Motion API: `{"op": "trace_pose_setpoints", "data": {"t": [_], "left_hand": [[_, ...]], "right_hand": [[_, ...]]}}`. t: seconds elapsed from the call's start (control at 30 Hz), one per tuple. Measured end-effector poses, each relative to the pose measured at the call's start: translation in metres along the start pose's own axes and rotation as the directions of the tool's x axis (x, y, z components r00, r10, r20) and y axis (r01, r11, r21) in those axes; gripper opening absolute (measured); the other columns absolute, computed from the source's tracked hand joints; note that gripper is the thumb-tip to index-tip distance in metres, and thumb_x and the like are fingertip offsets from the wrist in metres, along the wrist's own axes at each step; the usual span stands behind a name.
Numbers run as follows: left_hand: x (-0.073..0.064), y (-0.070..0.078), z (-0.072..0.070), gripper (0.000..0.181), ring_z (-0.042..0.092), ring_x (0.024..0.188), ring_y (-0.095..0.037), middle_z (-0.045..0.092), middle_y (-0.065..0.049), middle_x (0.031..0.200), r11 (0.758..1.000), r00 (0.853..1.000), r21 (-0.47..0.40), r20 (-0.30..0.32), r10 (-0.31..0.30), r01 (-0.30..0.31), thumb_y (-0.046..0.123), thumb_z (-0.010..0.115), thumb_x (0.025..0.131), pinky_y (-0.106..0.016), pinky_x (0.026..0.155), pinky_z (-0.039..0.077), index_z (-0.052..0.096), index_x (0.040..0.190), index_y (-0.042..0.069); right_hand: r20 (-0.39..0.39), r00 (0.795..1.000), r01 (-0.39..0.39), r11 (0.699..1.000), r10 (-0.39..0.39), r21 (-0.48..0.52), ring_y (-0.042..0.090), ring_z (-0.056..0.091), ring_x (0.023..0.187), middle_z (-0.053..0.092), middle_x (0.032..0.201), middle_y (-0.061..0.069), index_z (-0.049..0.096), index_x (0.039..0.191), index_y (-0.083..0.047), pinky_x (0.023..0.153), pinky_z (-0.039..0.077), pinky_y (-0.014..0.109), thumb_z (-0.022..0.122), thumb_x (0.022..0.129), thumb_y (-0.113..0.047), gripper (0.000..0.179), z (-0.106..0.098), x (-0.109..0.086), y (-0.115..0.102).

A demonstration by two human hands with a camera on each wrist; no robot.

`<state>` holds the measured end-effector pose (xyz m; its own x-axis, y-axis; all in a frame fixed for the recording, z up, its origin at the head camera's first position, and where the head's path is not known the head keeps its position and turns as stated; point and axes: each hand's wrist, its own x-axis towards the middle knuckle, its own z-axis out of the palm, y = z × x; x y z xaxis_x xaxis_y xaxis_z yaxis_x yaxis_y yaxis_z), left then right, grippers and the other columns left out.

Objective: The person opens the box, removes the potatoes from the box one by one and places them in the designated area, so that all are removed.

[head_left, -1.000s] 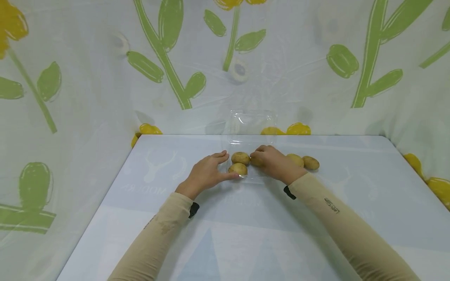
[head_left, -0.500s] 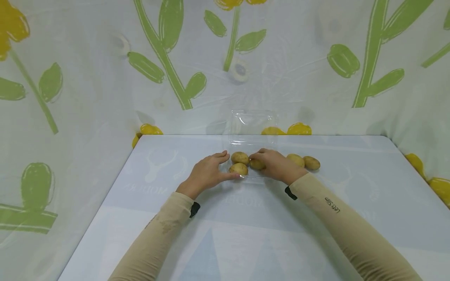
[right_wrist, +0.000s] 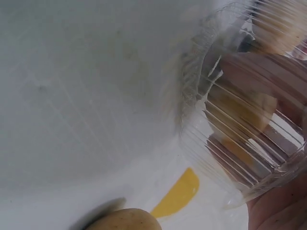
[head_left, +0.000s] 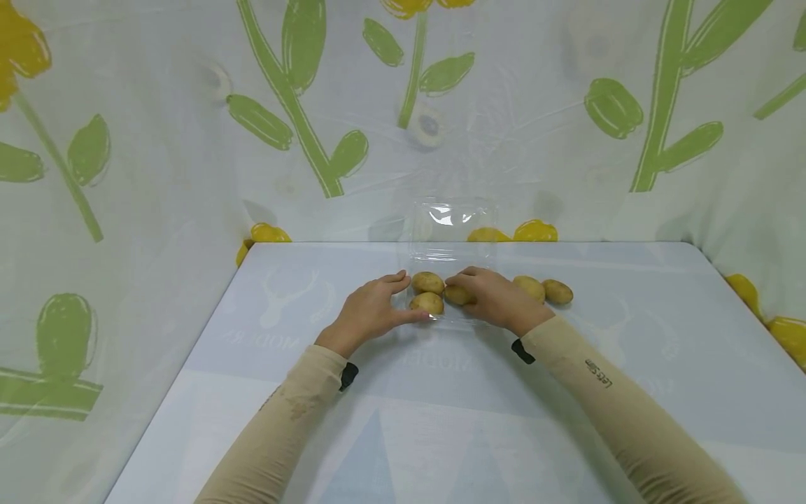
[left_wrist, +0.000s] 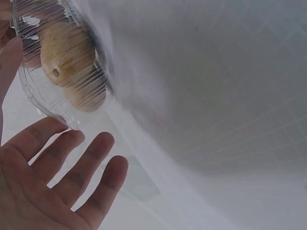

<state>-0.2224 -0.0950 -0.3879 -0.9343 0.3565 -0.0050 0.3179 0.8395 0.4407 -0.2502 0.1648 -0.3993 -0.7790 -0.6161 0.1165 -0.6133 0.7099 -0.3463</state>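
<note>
A clear plastic clamshell container [head_left: 453, 217] stands with its lid raised at the back of the table. Inside its left half lie two potatoes, one behind [head_left: 428, 282] and one in front [head_left: 427, 304]. My right hand [head_left: 497, 297] reaches into the right half and holds another potato [head_left: 457, 295] beside them; its fingers show through the ribbed wall [right_wrist: 249, 158] in the right wrist view. My left hand [head_left: 368, 311] rests at the container's left side, thumb at the front rim. In the left wrist view its fingers [left_wrist: 98, 184] are spread, with fingertips at the rim.
Right of the container, partly behind my right hand, lies a potato [head_left: 530, 287], with another potato [head_left: 557, 292] next to it. The white printed table [head_left: 403, 434] ends at a flower-patterned curtain [head_left: 535, 140] close behind the raised lid.
My right hand has lowered the held potato into the container and shifted it slightly left, close to the other two. My left hand has stayed in place.
</note>
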Motion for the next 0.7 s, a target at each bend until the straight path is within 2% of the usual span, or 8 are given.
{"op": "trace_pose_setpoints", "data": {"t": [0.23, 0.47, 0.57, 0.7], "left_hand": [[0.0, -0.001, -0.001, 0.092, 0.041, 0.144, -0.025, 0.041, 0.003, 0.158, 1.0, 1.0, 0.001, 0.003, 0.008, -0.008, 0.07, 0.072, 0.08, -0.046, 0.111, 0.041, 0.05, 0.15, 0.014], [-0.001, -0.001, -0.001, 0.09, 0.043, 0.143, -0.025, 0.044, 0.002, 0.157, 1.0, 1.0, 0.0, -0.007, 0.013, -0.013, 0.067, 0.073, 0.081, -0.045, 0.111, 0.041, 0.052, 0.149, 0.013], [-0.001, 0.0, -0.001, 0.09, 0.042, 0.143, -0.025, 0.044, 0.002, 0.157, 1.0, 1.0, -0.001, -0.005, 0.01, -0.01, 0.068, 0.073, 0.081, -0.045, 0.112, 0.041, 0.052, 0.149, 0.013], [-0.001, -0.002, 0.0, 0.09, 0.042, 0.144, -0.025, 0.043, 0.003, 0.157, 1.0, 1.0, -0.002, 0.0, 0.004, -0.004, 0.067, 0.073, 0.081, -0.045, 0.112, 0.04, 0.051, 0.15, 0.014]], "right_hand": [[-0.061, 0.998, 0.014, 1.0, -0.015, -0.025, 0.037, 0.06, 0.12, 0.065, 0.128, 0.017, 0.066, 0.132, -0.007, 0.102, 0.05, 0.051, 0.079, 0.085, 0.0, 0.049, -0.001, -0.001, 0.0], [-0.135, 0.989, 0.057, 0.997, -0.065, -0.061, 0.037, 0.06, 0.119, 0.064, 0.128, 0.018, 0.066, 0.131, -0.006, 0.098, 0.052, 0.048, 0.08, 0.083, 0.002, 0.051, -0.006, -0.005, 0.0], [-0.192, 0.979, 0.06, 0.997, -0.069, -0.055, 0.036, 0.059, 0.119, 0.063, 0.129, 0.017, 0.066, 0.13, -0.007, 0.098, 0.052, 0.048, 0.081, 0.083, 0.001, 0.05, -0.008, -0.01, -0.001], [-0.306, 0.949, 0.062, 0.997, -0.072, -0.041, 0.034, 0.057, 0.122, 0.061, 0.132, 0.016, 0.065, 0.132, -0.007, 0.098, 0.052, 0.047, 0.083, 0.082, 0.0, 0.053, -0.013, -0.019, -0.002]]}}
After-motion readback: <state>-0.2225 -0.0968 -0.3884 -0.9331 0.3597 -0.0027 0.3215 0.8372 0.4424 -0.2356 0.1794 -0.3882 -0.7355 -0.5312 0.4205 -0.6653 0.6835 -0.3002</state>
